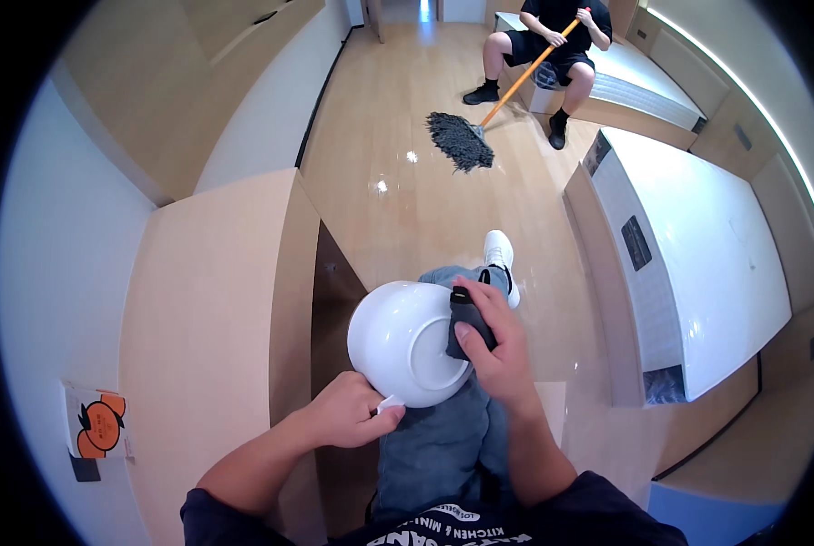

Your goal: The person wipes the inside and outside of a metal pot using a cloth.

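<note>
A glossy white bowl (384, 332) is held over my lap, its underside with the round foot ring facing up toward me. At its near left edge, my left hand (352, 411) is closed, fingers behind and thumb in front, on a small white tab that looks like part of the bowl. My right hand (498, 350) grips a folded dark grey cloth (466, 328) with a black edge. It presses the cloth against the right side of the bowl, by the foot ring. The fingertips of the left hand are hidden.
A light wood cabinet (211, 346) stands close on my left. Plastic-wrapped mattresses (717, 264) lie on bed bases at right and farther back. Ahead, a seated person (562, 55) holds a mop (462, 141) with an orange handle, its grey head on the shiny wood floor.
</note>
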`<act>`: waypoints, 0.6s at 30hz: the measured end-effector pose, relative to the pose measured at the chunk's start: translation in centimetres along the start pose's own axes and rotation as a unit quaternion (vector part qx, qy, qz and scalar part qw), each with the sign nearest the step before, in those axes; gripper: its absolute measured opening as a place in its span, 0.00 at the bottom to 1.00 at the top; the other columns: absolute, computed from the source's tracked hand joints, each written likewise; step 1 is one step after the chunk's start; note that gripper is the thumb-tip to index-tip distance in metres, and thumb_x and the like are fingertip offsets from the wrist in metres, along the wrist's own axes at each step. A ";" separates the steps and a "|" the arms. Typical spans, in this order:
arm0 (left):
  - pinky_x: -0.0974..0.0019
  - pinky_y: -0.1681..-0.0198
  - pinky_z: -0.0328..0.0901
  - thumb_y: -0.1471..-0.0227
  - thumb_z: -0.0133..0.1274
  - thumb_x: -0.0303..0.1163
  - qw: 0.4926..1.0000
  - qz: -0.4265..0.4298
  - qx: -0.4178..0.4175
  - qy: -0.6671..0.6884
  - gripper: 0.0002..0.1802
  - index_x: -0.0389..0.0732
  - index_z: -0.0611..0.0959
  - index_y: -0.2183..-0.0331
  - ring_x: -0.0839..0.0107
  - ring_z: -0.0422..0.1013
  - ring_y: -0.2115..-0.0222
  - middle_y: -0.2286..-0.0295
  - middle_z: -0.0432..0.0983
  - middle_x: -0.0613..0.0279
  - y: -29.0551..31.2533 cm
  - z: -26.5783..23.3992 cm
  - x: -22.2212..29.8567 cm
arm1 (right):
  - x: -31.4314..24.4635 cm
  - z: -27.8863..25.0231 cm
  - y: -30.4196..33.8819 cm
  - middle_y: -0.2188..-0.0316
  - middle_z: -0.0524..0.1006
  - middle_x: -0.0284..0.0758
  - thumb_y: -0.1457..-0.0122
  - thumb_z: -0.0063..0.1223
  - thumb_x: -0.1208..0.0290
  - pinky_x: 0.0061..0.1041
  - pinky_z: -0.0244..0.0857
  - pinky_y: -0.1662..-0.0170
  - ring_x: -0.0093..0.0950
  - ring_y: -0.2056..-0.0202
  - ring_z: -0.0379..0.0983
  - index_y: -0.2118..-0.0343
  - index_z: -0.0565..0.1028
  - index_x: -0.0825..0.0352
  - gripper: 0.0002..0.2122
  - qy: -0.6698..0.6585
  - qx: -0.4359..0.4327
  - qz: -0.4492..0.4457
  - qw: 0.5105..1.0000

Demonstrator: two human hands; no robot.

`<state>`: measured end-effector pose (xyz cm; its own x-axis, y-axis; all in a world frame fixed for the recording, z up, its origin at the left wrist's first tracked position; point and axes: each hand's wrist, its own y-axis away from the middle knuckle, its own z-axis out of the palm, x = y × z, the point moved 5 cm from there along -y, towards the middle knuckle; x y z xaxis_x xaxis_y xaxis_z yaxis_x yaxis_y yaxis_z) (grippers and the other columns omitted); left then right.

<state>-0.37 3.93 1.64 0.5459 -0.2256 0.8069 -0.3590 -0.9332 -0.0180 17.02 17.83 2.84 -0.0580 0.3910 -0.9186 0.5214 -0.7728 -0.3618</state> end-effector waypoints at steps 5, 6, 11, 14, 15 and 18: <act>0.53 0.67 0.72 0.45 0.53 0.39 0.999 0.007 0.020 -0.040 0.14 0.39 0.85 0.73 0.49 0.77 0.74 0.75 0.79 0.51 0.0 0.1 1.6 | -5.0 2.5 0.2 0.46 0.74 0.46 0.47 0.57 0.80 0.37 0.64 0.40 0.46 0.45 0.71 0.42 0.73 0.72 0.26 0.153 -0.006 -0.128 0.980; 0.52 0.67 0.73 0.45 0.53 0.40 0.999 0.011 0.021 -0.038 0.14 0.40 0.85 0.71 0.49 0.77 0.73 0.74 0.80 0.50 0.1 0.3 1.5 | -6.0 3.0 0.2 0.46 0.74 0.46 0.49 0.56 0.81 0.39 0.64 0.40 0.47 0.46 0.71 0.43 0.74 0.72 0.26 0.157 -0.010 -0.151 0.976; 0.52 0.69 0.72 0.45 0.54 0.40 0.997 0.016 0.006 -0.069 0.14 0.40 0.85 0.71 0.49 0.76 0.74 0.75 0.79 0.51 0.2 0.5 0.6 | -1.2 0.2 0.1 0.48 0.76 0.45 0.46 0.51 0.82 0.32 0.66 0.42 0.42 0.48 0.74 0.45 0.75 0.73 0.23 0.057 0.060 -0.043 0.996; 0.53 0.69 0.72 0.45 0.54 0.40 0.998 0.000 -0.006 -0.055 0.14 0.40 0.85 0.72 0.50 0.76 0.75 0.75 0.79 0.51 0.5 0.6 0.2 | 0.3 0.2 0.4 0.48 0.75 0.46 0.46 0.51 0.81 0.31 0.66 0.42 0.41 0.47 0.74 0.45 0.75 0.73 0.23 0.014 0.046 -0.003 0.999; 0.53 0.70 0.72 0.45 0.54 0.40 0.998 0.005 -0.007 -0.055 0.14 0.40 0.84 0.73 0.50 0.76 0.75 0.75 0.79 0.52 0.5 0.5 0.3 | -0.6 0.5 0.7 0.48 0.75 0.45 0.46 0.51 0.81 0.32 0.66 0.41 0.42 0.47 0.73 0.44 0.75 0.73 0.23 0.049 0.057 -0.025 0.997; 0.53 0.70 0.71 0.44 0.54 0.40 0.996 0.042 0.058 -0.059 0.15 0.40 0.84 0.75 0.50 0.76 0.75 0.76 0.79 0.53 0.1 0.9 1.6 | -4.6 1.8 0.7 0.47 0.74 0.46 0.48 0.53 0.81 0.36 0.64 0.39 0.45 0.45 0.72 0.44 0.75 0.73 0.25 0.139 0.022 -0.120 0.983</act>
<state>1.18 3.20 2.39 0.6050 -0.3286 0.7252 -0.3213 -0.9342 -0.1553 16.11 14.57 6.53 0.0639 0.6813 -0.7292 0.4841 -0.6602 -0.5743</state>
